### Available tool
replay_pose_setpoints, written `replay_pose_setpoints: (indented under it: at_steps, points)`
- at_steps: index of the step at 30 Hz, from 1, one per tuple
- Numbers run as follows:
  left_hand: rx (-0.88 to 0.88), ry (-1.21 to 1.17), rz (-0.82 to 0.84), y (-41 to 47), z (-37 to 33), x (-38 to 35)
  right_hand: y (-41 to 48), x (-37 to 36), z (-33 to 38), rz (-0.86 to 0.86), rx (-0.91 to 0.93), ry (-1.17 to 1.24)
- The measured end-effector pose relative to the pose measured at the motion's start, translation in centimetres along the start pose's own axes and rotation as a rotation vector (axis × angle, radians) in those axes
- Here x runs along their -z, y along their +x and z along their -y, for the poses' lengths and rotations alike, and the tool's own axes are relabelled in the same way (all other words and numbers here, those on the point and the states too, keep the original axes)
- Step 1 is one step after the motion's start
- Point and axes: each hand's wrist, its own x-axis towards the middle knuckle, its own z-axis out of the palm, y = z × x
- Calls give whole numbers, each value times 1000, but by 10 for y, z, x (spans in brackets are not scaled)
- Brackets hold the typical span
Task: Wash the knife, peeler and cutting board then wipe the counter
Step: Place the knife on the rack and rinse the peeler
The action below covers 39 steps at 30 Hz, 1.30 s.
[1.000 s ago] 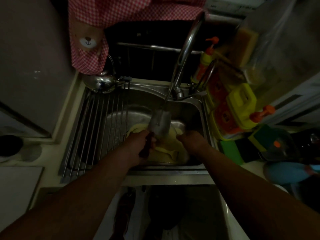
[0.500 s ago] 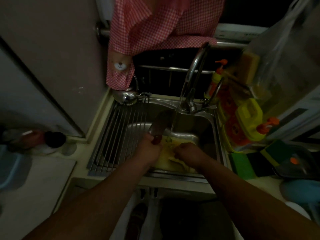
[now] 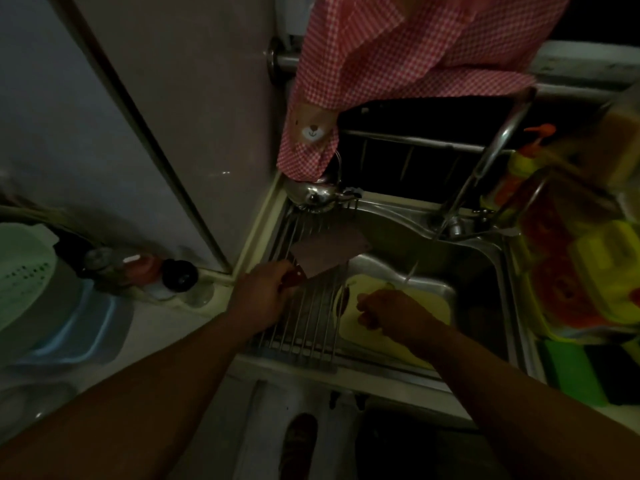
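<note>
My left hand grips the reddish handle of a wide-bladed knife. The blade lies flat over the metal drying rack on the sink's left side. A pale yellow cutting board rests in the steel sink, under a thin stream of water from the curved tap. My right hand rests on the board with fingers curled. A dark reddish tool, perhaps the peeler, lies at the board's left end; it is too dim to tell.
A red checked cloth hangs over the sink's back. A steel kettle sits at the rack's far end. Soap bottles and yellow-orange containers crowd the right counter, with a green sponge. Jars and a green colander stand left.
My left hand carried the knife from under the tap leftward onto the drying rack. My head turned left, bringing the left counter into view. My right hand stayed on the board.
</note>
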Motion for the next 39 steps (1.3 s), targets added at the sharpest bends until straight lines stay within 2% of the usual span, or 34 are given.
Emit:
replay_pose_setpoints:
  at_steps: [8,13,29,34,39]
  points:
    - [-248,254,-18,93,33,3,38,-10,12,-16,-13,-167]
    - [-241,533,59,133,40,-10,50,-16,3,14,-71,-184]
    - [-191,447,32,128,37,-23,54,-17,-18,10,-125,-150]
    - [-190,395,-47,121,27,-22,55,-16,-25,13,-139,-177]
    - [-268,223,-136,104,-23,-32,52,-1,-51,-38,-203,-243]
